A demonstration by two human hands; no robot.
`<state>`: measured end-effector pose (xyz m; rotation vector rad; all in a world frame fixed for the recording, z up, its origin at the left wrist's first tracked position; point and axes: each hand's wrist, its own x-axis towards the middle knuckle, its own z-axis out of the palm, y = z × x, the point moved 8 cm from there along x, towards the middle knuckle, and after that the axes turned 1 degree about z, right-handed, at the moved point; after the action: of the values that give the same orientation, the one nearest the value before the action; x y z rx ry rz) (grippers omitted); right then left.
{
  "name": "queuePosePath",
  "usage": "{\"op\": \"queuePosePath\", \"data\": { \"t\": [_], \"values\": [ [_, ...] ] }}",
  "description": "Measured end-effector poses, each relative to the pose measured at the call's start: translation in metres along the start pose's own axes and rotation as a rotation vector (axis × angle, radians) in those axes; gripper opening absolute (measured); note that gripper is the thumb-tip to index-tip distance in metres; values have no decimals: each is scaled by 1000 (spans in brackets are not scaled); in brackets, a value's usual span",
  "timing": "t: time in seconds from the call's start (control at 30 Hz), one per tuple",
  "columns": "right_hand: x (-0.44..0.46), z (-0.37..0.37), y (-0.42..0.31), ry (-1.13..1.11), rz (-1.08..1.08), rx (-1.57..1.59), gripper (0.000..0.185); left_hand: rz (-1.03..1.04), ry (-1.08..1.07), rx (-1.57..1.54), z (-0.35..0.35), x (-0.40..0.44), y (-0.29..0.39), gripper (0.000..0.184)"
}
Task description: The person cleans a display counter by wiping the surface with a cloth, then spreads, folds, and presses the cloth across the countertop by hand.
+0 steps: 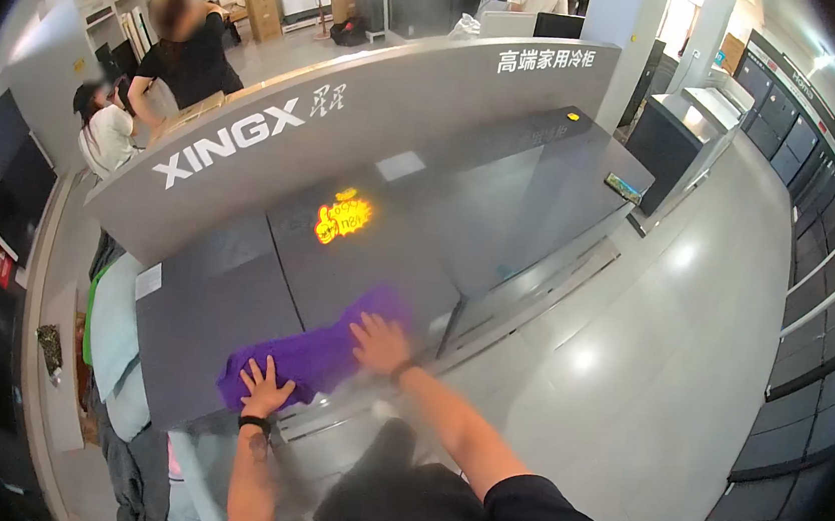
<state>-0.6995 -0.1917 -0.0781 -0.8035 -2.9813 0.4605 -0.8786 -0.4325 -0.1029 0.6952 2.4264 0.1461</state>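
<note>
Both hands press flat with fingers spread on the purple cloth (333, 353), the left hand (266, 387) on its near-left end and the right hand (381, 344) on the other, the dark freezer top (215, 326) beneath them, a yellow tag (342, 217) beyond, and a phone (624, 187) farther off to the right.

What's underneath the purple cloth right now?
The purple cloth lies on the dark freezer top, with the left hand and right hand on it. Whatever else it might cover can't be seen.
</note>
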Motion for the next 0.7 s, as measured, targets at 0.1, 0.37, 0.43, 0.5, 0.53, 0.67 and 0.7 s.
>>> {"op": "queuePosePath", "data": {
  "t": [0.1, 0.37, 0.43, 0.5, 0.53, 0.67, 0.7],
  "values": [
    [11, 4, 5, -5, -22, 13, 65, 21, -60, -11, -7, 7, -2, 99],
    [18, -12, 13, 28, -208, 85, 67, -50, 53, -15, -30, 45, 7, 91],
    [20, -15, 17, 39, -235, 98, 67, -69, 101, -17, -28, 51, 9, 87],
    [26, -17, 31, 96, -218, 109, 65, -60, 126, -25, -19, 53, 25, 82],
    [24, -22, 41, 107, -197, 125, 65, -62, 135, -16, -10, 53, 31, 82],
    [24, -51, 119, 172, -91, 131, 61, -58, 87, 34, 15, 50, 117, 81],
    [21, -59, 139, 172, -73, 117, 61, -38, 79, 30, 19, 48, 139, 81]
  ]
}}
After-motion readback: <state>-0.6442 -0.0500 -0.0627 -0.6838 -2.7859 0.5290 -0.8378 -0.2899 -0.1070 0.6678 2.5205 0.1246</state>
